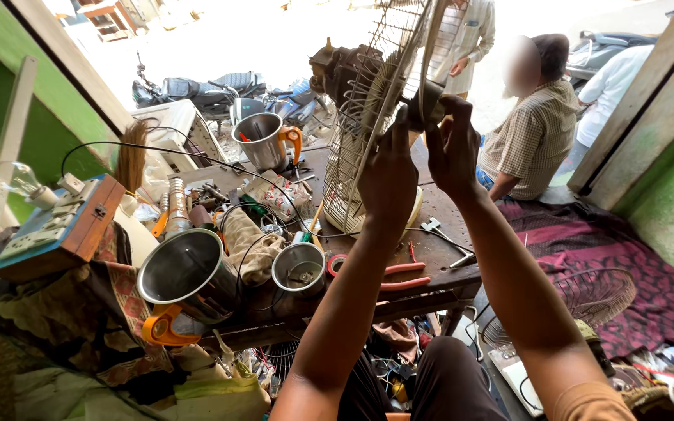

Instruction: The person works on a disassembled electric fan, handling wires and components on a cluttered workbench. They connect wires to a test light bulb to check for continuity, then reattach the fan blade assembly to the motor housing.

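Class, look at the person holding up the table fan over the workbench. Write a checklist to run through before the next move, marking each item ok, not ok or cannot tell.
1. Both hands on the fan: left hand and right hand at the wire guard. Ok.
2. Hub part firmly gripped: cannot tell.
3. Fan unplugged: cannot tell.
4. Bench free for setting down: not ok, cluttered.
5. Pliers within reach: ok.

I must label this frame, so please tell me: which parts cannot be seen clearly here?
Head view only:
- Fan hub: hidden by left hand and right hand.
- Fan grille: top cut off by frame edge.
- Fan motor: partly behind grille.
- Street behind: overexposed.
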